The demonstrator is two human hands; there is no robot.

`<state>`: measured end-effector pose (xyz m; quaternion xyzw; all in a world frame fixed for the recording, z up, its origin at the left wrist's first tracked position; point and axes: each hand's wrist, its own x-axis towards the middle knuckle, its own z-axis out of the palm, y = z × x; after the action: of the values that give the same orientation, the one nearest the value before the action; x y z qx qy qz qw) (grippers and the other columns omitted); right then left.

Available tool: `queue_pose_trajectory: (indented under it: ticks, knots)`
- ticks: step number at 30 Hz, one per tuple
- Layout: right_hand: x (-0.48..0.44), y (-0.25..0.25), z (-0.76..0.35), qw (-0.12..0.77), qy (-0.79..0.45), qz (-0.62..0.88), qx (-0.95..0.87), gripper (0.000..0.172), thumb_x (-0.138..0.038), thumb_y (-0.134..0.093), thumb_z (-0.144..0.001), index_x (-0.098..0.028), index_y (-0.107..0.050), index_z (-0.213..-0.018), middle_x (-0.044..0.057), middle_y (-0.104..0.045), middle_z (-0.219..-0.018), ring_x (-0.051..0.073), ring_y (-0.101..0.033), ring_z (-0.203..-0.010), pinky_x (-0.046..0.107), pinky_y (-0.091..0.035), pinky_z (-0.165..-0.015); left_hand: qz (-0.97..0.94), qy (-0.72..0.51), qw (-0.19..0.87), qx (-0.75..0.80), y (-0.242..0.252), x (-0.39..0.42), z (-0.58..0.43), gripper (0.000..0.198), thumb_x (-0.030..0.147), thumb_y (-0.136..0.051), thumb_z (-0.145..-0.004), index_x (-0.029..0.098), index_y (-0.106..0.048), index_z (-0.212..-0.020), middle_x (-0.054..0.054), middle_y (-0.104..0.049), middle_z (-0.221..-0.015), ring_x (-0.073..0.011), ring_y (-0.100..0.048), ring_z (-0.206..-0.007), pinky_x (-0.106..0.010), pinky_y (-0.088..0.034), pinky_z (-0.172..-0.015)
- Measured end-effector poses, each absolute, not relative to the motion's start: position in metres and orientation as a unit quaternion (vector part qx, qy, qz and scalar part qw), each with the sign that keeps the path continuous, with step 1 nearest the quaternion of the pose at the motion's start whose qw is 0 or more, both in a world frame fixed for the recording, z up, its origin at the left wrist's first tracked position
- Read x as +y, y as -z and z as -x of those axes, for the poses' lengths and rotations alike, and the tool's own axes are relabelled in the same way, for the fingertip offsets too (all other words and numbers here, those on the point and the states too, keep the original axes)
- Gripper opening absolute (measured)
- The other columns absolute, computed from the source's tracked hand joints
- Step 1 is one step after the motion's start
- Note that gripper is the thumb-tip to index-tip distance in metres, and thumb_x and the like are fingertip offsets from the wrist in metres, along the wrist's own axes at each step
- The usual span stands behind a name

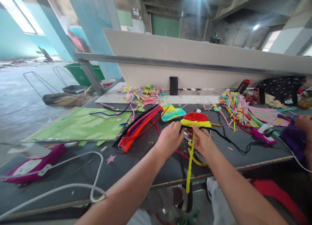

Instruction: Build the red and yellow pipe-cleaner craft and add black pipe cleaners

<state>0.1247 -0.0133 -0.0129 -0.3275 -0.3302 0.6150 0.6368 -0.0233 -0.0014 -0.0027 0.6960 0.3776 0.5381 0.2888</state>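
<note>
Above the table's front part, my left hand pinches the left edge of a half-round piece made of fuzzy red and yellow pipe cleaners. Closed at the piece's lower edge is my right hand, its thumb on the yellow part. A yellow pipe cleaner hangs down from there past the table edge. Along the bottom of the piece runs a black pipe cleaner, trailing off to the right. Just behind lies a turquoise and yellow pipe-cleaner piece, touched by neither hand.
Bundled pipe cleaners lie left of my hands, by a green sheet. Purple glue guns with cords flank me. Scrap piles and a phone are at the back. Another person's hand is at right.
</note>
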Motion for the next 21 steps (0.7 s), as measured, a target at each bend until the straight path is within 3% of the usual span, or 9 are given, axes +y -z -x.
queue_pose_trajectory:
  ticks: [3,9,12,16,21]
  knots:
    - [-0.014,0.015,-0.123,0.629,-0.612,0.337,-0.339,0.021,-0.034,-0.076,-0.068,-0.017,-0.069,-0.078,0.001,-0.070,-0.066,0.012,-0.063,-0.055,0.021,-0.047,-0.050,-0.699,-0.533,0.299,0.372,0.005,-0.001,0.026,0.005,0.015,-0.063,-0.074,0.021,-0.062,-0.074,-0.005,-0.051,-0.073,-0.0199,-0.050,-0.082,-0.025,-0.036,-0.080]
    - [-0.015,0.007,-0.128,0.646,-0.602,0.340,-0.323,0.025,-0.032,-0.079,-0.065,-0.017,-0.069,-0.082,0.004,-0.072,-0.078,0.016,-0.067,-0.065,0.023,-0.050,-0.052,-0.721,-0.518,0.258,0.380,0.004,0.000,0.029,0.008,0.018,-0.061,-0.078,0.022,-0.068,-0.081,-0.007,-0.061,-0.083,-0.0194,-0.052,-0.086,-0.027,-0.034,-0.089]
    - [-0.014,0.007,-0.133,0.649,-0.602,0.340,-0.319,0.028,-0.033,-0.078,-0.065,-0.017,-0.068,-0.086,0.005,-0.073,-0.084,0.018,-0.068,-0.070,0.025,-0.051,-0.054,-0.687,-0.539,0.272,0.405,0.004,0.006,0.028,0.010,0.022,-0.060,-0.078,0.022,-0.069,-0.082,-0.005,-0.065,-0.085,-0.0186,-0.054,-0.085,-0.026,-0.037,-0.083]
    - [-0.015,0.008,-0.137,0.631,-0.617,0.328,-0.338,0.029,-0.036,-0.073,-0.070,-0.018,-0.069,-0.093,0.006,-0.072,-0.092,0.019,-0.068,-0.075,0.026,-0.051,-0.057,-0.622,-0.545,0.381,0.414,0.001,0.011,0.028,0.014,0.028,-0.063,-0.075,0.017,-0.070,-0.080,-0.001,-0.062,-0.070,-0.0131,-0.051,-0.066,-0.022,-0.038,-0.062]
    - [-0.018,0.003,-0.137,0.618,-0.628,0.311,-0.356,0.030,-0.040,-0.070,-0.073,-0.019,-0.069,-0.095,0.006,-0.073,-0.094,0.023,-0.067,-0.083,0.029,-0.050,-0.060,-0.512,-0.522,0.585,0.350,-0.005,0.009,0.028,0.024,0.034,-0.069,-0.069,0.014,-0.064,-0.081,0.007,-0.040,-0.053,-0.0030,-0.027,-0.042,-0.018,-0.019,-0.042]
